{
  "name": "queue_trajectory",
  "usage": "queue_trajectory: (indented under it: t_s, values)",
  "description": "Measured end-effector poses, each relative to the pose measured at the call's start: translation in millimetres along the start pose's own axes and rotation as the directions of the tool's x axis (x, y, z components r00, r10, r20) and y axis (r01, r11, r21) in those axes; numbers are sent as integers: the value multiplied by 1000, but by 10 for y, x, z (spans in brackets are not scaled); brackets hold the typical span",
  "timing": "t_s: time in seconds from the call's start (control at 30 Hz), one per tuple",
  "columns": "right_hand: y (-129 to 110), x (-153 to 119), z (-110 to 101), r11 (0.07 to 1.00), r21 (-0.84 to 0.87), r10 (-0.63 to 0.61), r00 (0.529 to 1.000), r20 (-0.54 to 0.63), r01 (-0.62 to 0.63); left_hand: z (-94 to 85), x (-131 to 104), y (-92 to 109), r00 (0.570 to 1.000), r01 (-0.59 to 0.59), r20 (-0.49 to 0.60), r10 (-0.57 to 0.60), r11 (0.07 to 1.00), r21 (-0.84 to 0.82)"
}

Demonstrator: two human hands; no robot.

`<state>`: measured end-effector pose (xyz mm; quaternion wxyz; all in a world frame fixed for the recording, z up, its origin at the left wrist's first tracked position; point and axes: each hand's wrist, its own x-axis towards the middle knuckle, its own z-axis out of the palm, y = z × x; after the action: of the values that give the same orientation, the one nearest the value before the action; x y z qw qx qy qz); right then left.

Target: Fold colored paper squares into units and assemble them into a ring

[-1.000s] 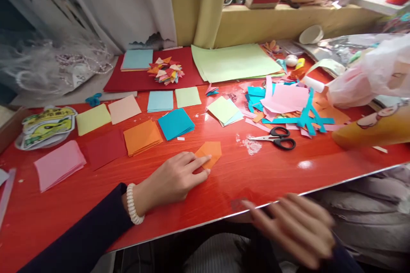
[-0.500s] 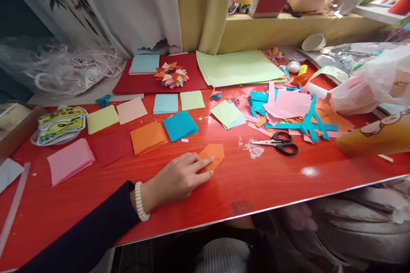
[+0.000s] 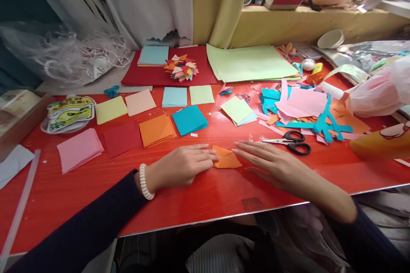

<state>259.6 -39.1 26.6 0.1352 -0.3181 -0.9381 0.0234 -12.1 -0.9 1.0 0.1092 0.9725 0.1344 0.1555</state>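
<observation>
A small folded piece of orange paper (image 3: pixel 228 160) lies flat on the red table (image 3: pixel 192 198) in front of me. The fingertips of my left hand (image 3: pixel 182 163) rest on its left side, the fingers stretched out. From the right, my right hand (image 3: pixel 272 162) reaches in with fingers extended, its fingertips at the paper's right edge; nothing shows in its grip. Black-handled scissors (image 3: pixel 290 140) lie just beyond my right hand. Behind my left hand are stacks of orange paper squares (image 3: pixel 156 131) and blue paper squares (image 3: pixel 190 120).
Pink paper squares (image 3: pixel 80 150) and dark red paper (image 3: pixel 122 141) lie to the left. A ring of folded paper (image 3: pixel 181 68) sits on red sheets beside large pale green sheets (image 3: pixel 250 63). Paper scraps (image 3: pixel 301 104) are heaped at right, near a yellow cylinder (image 3: pixel 378 143).
My right hand has come into view from the right and reached the orange paper. The paper's outline has changed and it now sits turned differently. The camera view has shifted slightly.
</observation>
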Motion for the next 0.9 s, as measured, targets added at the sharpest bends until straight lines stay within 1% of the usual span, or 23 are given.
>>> queue_trajectory:
  t_s: [0.07, 0.13, 0.2, 0.27, 0.33, 0.4, 0.47, 0.53, 0.6, 0.67, 0.73, 0.8, 0.9]
  values:
    - [38, 93, 119, 996, -2, -88, 996, 12, 88, 11, -2, 2, 1000, 22, 0, -22, 1000, -5]
    - [60, 142, 213, 988, 16, -152, 988, -4, 152, 24, -1, 5, 1000, 16, 7, -17, 1000, 11]
    - [58, 160, 275, 980, 46, -190, 981, -45, 192, 37, 0, 1, 1000, -4, 4, 4, 998, 60]
    - [39, 161, 321, 974, 71, -207, 975, -85, 213, 49, 0, -6, 1000, -10, -23, 13, 992, 125]
    - [22, 147, 366, 971, 92, -213, 972, -101, 222, 59, 3, -9, 998, -18, -51, 27, 985, 174]
    - [24, 120, 405, 969, 145, -185, 978, -95, 198, 61, 6, -5, 997, -37, -57, 49, 980, 196]
    - [47, 88, 421, 960, 248, -123, 991, -52, 132, 56, 8, 5, 997, -48, -45, 58, 978, 202]
    - [75, 71, 402, 929, 364, -69, 998, -10, 68, 46, 6, 16, 998, -50, -28, 57, 978, 204]
    - [89, 84, 361, 898, 438, -38, 999, -6, 37, 37, 3, 24, 998, -56, -14, 61, 976, 209]
    - [80, 124, 319, 882, 471, -16, 1000, -10, 19, 35, 0, 29, 998, -59, -1, 60, 976, 212]
    - [52, 171, 295, 873, 487, 21, 1000, 12, -24, 42, 0, 37, 998, -61, 9, 61, 977, 203]
    - [16, 209, 297, 862, 502, 67, 997, 30, -73, 53, 3, 51, 998, -63, 9, 63, 981, 186]
    - [-30, 239, 335, 862, 489, 141, 990, 18, -132, 71, 10, 81, 999, -44, -5, 45, 984, 174]
